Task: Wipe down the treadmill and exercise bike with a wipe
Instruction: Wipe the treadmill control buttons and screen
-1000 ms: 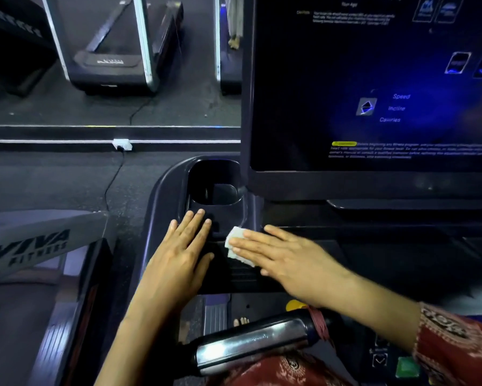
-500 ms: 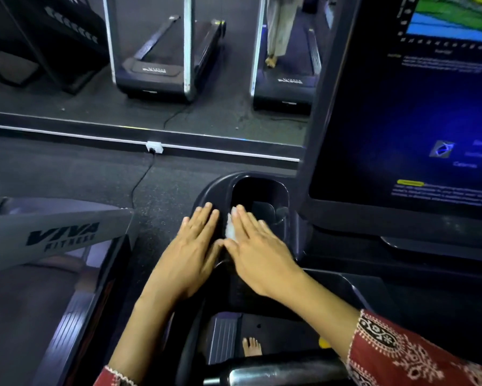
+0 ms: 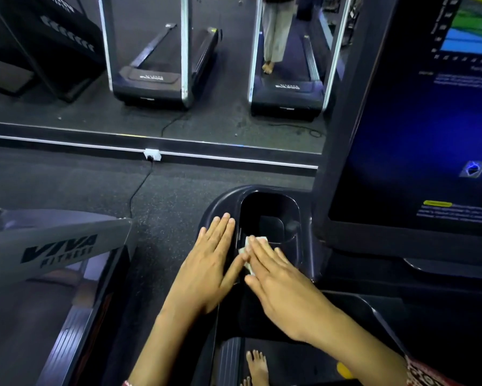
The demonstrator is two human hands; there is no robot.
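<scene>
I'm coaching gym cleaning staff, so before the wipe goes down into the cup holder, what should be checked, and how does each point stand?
1. Wipe pressed under the right hand's straight fingers: ok.
2. Left hand flat on the console rim: ok.
3. Wipe at the cup holder's near edge: ok.
4. Both hands apart from the lit screen: ok.
5. Wipe damp enough: cannot tell.
6. Cup holder bottom free of dirt: cannot tell, too dark.

The right hand (image 3: 279, 285) has pushed the wipe (image 3: 256, 242) into the cup holder (image 3: 270, 207)
</scene>
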